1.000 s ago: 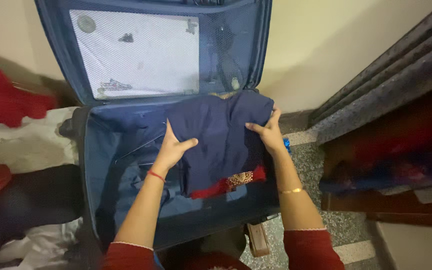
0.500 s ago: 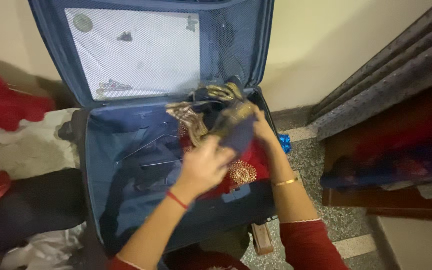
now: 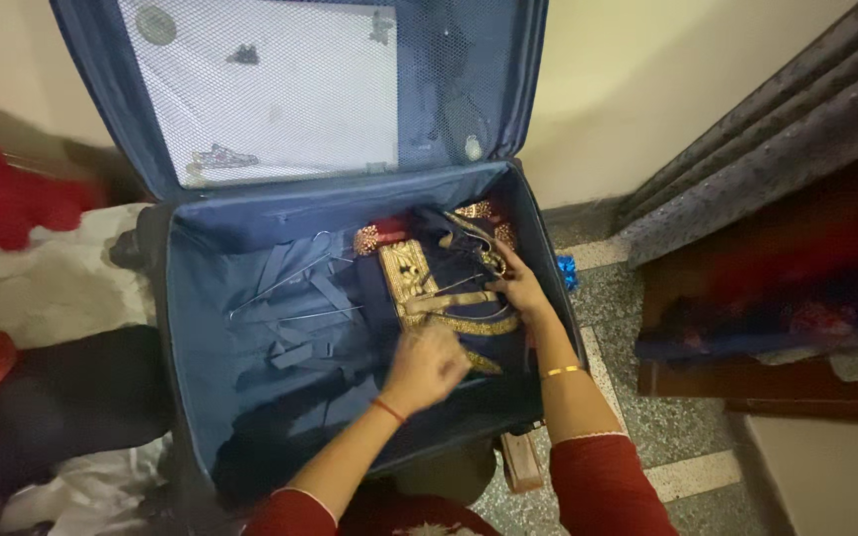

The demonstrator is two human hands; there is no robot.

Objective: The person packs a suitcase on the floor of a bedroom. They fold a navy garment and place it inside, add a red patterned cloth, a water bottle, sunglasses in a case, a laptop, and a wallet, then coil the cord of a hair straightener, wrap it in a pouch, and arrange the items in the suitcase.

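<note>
An open navy suitcase (image 3: 201, 328) lies on the floor with its lid (image 3: 508, 89) leaning back against a pale wall, the lid's mesh pocket (image 3: 270, 89) showing a few small items behind the netting. In the right part of the case sits a dark blue garment with gold embroidery (image 3: 419, 283), folded in a loose heap, with a red and gold edge showing at its far side. The right hand (image 3: 518, 288) rests on the garment's right edge close to the suitcase wall, fingers spread and pressing lightly on the cloth rather than closed round it; a gold bangle (image 3: 560, 371) circles that wrist. The left hand (image 3: 427, 365) is at the garment's near edge, blurred, its fingers curled inward into a loose fist; whether they pinch the fabric cannot be told. A red thread bracelet (image 3: 386, 409) sits on the left wrist. Both arms wear red sleeves. Left of the garment, on the suitcase bottom, lie a wire hanger (image 3: 285, 273) and the flat blue packing straps (image 3: 300, 328). Outside the case on the left are heaped white, black and red clothes (image 3: 42, 298). A small blue bow (image 3: 566, 270) lies on the speckled stone floor just right of the case.
</note>
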